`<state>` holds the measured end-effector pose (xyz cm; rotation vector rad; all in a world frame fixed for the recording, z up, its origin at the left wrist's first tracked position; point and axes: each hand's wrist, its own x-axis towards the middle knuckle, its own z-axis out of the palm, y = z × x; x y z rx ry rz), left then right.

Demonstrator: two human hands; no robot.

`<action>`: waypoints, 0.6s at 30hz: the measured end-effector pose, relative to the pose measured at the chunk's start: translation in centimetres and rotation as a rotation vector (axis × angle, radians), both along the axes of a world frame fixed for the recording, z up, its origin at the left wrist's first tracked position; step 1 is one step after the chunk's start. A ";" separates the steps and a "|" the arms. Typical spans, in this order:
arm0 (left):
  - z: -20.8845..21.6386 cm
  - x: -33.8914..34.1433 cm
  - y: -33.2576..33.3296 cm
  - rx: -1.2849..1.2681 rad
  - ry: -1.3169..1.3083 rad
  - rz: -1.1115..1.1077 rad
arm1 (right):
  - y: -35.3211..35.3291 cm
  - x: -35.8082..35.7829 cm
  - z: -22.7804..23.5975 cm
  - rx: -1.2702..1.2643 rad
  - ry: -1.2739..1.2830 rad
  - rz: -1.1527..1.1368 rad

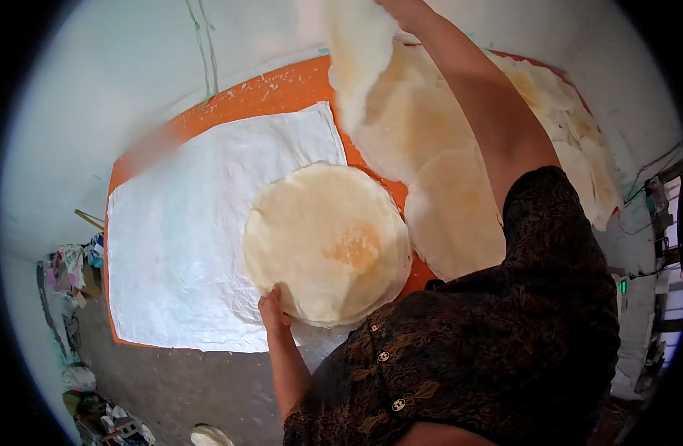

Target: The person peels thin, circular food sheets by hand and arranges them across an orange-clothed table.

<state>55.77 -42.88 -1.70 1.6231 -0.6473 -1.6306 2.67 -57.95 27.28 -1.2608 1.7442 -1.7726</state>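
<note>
A stack of thin, round, pale flatbreads lies partly on a white cloth, with a browned patch on its top sheet. At the stack's near left edge, my left hand is closed on the rim, thumb on top and the other fingers mostly hidden. My right arm reaches far across the table, and my right hand is at the top edge of the view, partly cut off. From it hangs a single thin flatbread, raised and draping down over the table's far side.
More flatbreads overlap across the right side of the orange table. A pale wall stands close behind the table, with cords hanging on it. Bags and clutter sit at the left, beside the grey floor.
</note>
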 end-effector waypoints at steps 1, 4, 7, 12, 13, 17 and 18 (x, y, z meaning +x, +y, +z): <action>0.1 -0.1 0.0 -0.009 -0.002 -0.010 | -0.4 -1.2 -0.5 -0.116 -0.140 -0.043; -0.1 -0.1 0.1 0.005 -0.007 0.004 | -0.3 -2.4 -6.1 -0.124 -0.327 -0.340; -0.5 0.1 0.1 -0.023 0.005 -0.013 | 0.9 -0.7 -13.6 -0.070 -0.472 -0.494; 0.5 0.5 0.0 0.031 0.219 -0.097 | 8.5 6.2 -23.7 0.443 -0.243 -0.236; 1.2 0.5 0.3 0.001 0.310 -0.139 | 10.1 8.9 -24.3 0.447 -0.271 -0.044; 4.6 -0.5 1.8 -0.053 0.949 -0.277 | 16.5 22.7 -22.5 0.569 -0.022 0.453; 5.2 -1.1 2.1 -0.060 0.888 -0.337 | 18.2 26.1 -21.9 0.507 0.048 0.548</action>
